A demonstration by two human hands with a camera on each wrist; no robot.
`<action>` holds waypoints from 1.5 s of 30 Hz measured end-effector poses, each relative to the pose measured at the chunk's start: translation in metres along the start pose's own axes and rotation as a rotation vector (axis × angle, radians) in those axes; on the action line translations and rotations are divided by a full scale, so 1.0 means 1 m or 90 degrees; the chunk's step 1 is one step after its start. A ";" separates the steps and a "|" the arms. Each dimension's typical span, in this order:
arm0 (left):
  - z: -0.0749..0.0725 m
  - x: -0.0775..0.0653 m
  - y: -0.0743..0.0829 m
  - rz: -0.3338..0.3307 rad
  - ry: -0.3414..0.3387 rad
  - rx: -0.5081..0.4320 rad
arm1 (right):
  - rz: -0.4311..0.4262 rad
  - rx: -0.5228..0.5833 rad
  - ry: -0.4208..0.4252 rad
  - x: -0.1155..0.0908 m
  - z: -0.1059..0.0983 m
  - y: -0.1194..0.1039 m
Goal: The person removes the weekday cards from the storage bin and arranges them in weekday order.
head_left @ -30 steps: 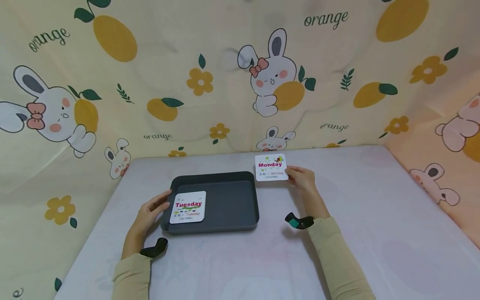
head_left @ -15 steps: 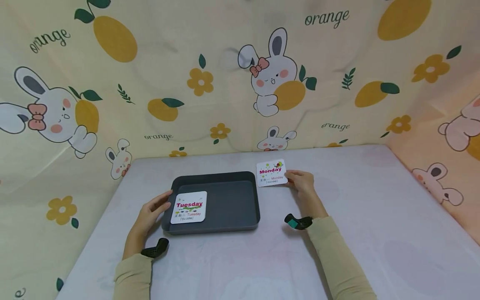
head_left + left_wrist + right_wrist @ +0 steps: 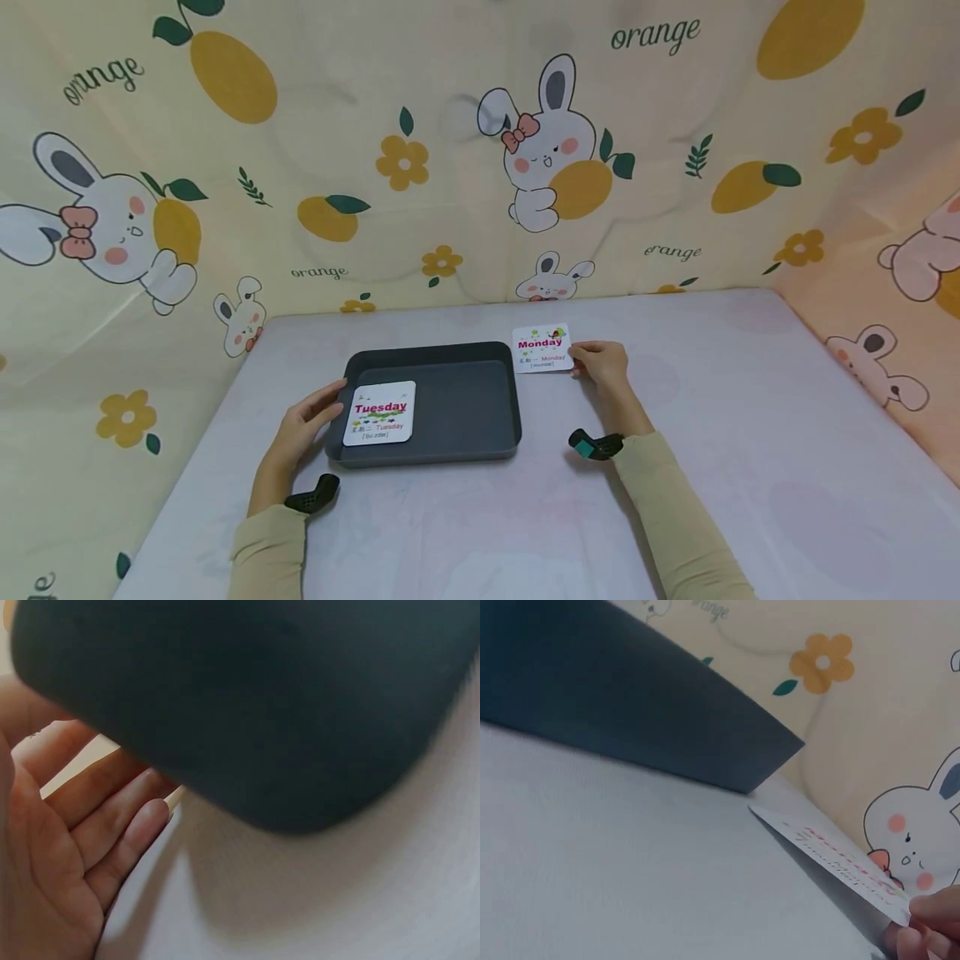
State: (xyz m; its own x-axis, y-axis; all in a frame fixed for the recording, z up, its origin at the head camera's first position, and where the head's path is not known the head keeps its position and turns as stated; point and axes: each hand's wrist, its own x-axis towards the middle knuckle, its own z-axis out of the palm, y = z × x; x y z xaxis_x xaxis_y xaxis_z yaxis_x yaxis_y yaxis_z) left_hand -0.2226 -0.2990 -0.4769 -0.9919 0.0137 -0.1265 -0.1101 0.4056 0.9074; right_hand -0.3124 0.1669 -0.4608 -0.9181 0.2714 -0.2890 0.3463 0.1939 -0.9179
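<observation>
In the head view, a dark grey rectangular tray (image 3: 465,408) stands on the table. A white "Tuesday" word card (image 3: 379,413) lies in its left part. My left hand (image 3: 296,433) touches the tray's left side with loosely extended fingers; in the left wrist view, those fingers (image 3: 120,802) reach past the tray's edge (image 3: 247,735). Just right of the tray, my right hand (image 3: 606,367) pinches a "Monday" card (image 3: 542,350) by its right edge. From the right wrist, the card (image 3: 840,862) appears tilted, its far corner close over the table beside the tray's corner (image 3: 727,742).
A white cloth covers the table (image 3: 750,433). Behind and along the sides hangs a cream curtain (image 3: 457,67) printed with rabbits, oranges and flowers. Each wrist wears a black camera mount (image 3: 596,444).
The Monday card has come down slightly toward the table, and its tilt has changed a little. My right hand dipped with it. The left hand keeps its place at the tray.
</observation>
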 end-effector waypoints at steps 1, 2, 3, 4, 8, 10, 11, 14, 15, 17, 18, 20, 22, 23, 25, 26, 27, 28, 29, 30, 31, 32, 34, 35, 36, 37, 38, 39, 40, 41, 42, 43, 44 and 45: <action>0.000 0.000 0.000 0.002 0.000 -0.003 | -0.012 -0.026 0.003 0.000 -0.001 0.001; 0.000 0.000 0.001 0.002 -0.001 -0.007 | -0.026 -0.049 0.005 0.001 -0.001 0.001; 0.000 -0.001 0.001 0.003 -0.001 -0.008 | -0.043 -0.074 0.008 0.001 -0.002 0.002; 0.000 -0.001 0.001 0.004 -0.002 -0.008 | -0.060 -0.099 0.009 0.001 -0.003 0.002; 0.000 -0.002 0.001 0.006 -0.004 -0.014 | -0.126 -0.187 0.017 0.000 -0.004 0.002; 0.000 -0.002 0.001 0.006 -0.004 -0.015 | -0.141 -0.214 0.025 -0.002 -0.004 0.001; 0.000 -0.002 0.001 0.005 -0.003 -0.016 | -0.147 -0.223 0.031 -0.003 -0.004 0.001; -0.001 -0.001 0.000 0.005 -0.001 -0.016 | -0.150 -0.234 0.043 -0.007 -0.005 -0.001; -0.001 -0.002 0.000 0.006 -0.001 -0.014 | -0.150 -0.233 0.045 -0.008 -0.005 -0.001; 0.000 -0.001 0.000 0.008 -0.003 -0.012 | -0.147 -0.228 0.041 -0.010 -0.006 -0.002; 0.000 -0.002 0.000 0.009 -0.004 -0.011 | -0.145 -0.223 0.039 -0.010 -0.006 -0.002; 0.000 -0.001 0.000 0.009 -0.005 -0.009 | -0.136 -0.204 0.027 -0.011 -0.006 -0.004; 0.000 -0.001 -0.001 0.010 -0.006 -0.010 | -0.124 -0.174 0.005 -0.011 -0.006 -0.005; 0.000 -0.001 -0.001 0.008 -0.005 -0.012 | -0.116 -0.160 -0.007 -0.012 -0.006 -0.006; 0.000 -0.001 -0.001 0.008 -0.003 -0.009 | -0.107 -0.130 -0.031 -0.013 -0.005 -0.009; -0.001 -0.001 -0.001 0.008 -0.003 -0.009 | -0.104 -0.119 -0.043 -0.014 -0.004 -0.010; -0.001 -0.001 -0.001 0.007 -0.003 -0.010 | -0.101 -0.108 -0.055 -0.016 -0.003 -0.011; -0.001 -0.001 0.000 0.008 -0.004 -0.009 | -0.099 -0.099 -0.064 -0.018 -0.002 -0.012; 0.000 0.000 0.000 0.006 -0.003 -0.013 | -0.099 -0.095 -0.072 -0.020 0.000 -0.013; 0.000 0.000 0.000 0.008 -0.005 -0.013 | -0.100 -0.090 -0.083 -0.022 0.001 -0.014; 0.000 0.000 0.000 0.008 -0.005 -0.016 | -0.105 -0.085 -0.096 -0.025 0.003 -0.016; -0.001 0.001 0.000 0.007 -0.008 -0.017 | -0.106 -0.082 -0.108 -0.028 0.005 -0.017; -0.001 0.001 0.000 0.008 -0.010 -0.021 | -0.111 -0.077 -0.129 -0.034 0.009 -0.018; -0.001 0.001 0.000 0.007 -0.011 -0.022 | -0.112 -0.075 -0.139 -0.038 0.010 -0.019; -0.001 0.001 0.000 0.008 -0.013 -0.023 | -0.113 -0.071 -0.147 -0.041 0.012 -0.019; -0.001 0.001 0.001 0.007 -0.015 -0.025 | -0.114 -0.069 -0.151 -0.043 0.012 -0.020; -0.001 0.001 0.001 0.007 -0.015 -0.027 | -0.113 -0.066 -0.152 -0.046 0.013 -0.020; 0.000 0.000 0.001 0.007 -0.016 -0.029 | -0.113 -0.062 -0.154 -0.048 0.014 -0.020; -0.001 0.000 0.002 0.008 -0.017 -0.030 | -0.112 -0.056 -0.158 -0.050 0.015 -0.020; -0.001 0.000 0.002 0.007 -0.017 -0.032 | -0.112 -0.050 -0.163 -0.052 0.016 -0.020; -0.001 0.000 0.002 0.006 -0.017 -0.034 | -0.114 -0.043 -0.170 -0.053 0.017 -0.020; -0.001 -0.001 0.003 0.005 -0.018 -0.036 | -0.116 -0.038 -0.179 -0.055 0.018 -0.020; -0.001 -0.001 0.003 0.003 -0.018 -0.038 | -0.114 -0.032 -0.185 -0.057 0.020 -0.021; -0.001 -0.001 0.003 0.003 -0.018 -0.038 | -0.115 -0.028 -0.192 -0.058 0.021 -0.021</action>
State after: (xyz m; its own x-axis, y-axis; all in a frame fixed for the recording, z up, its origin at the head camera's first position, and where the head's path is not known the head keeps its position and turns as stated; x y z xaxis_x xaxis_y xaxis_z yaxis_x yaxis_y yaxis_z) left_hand -0.2221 -0.2984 -0.4735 -0.9903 0.0411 -0.1326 -0.1100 0.3502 0.9302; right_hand -0.2701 0.1272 -0.4306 -0.9788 -0.0603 -0.1959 0.1746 0.2551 -0.9510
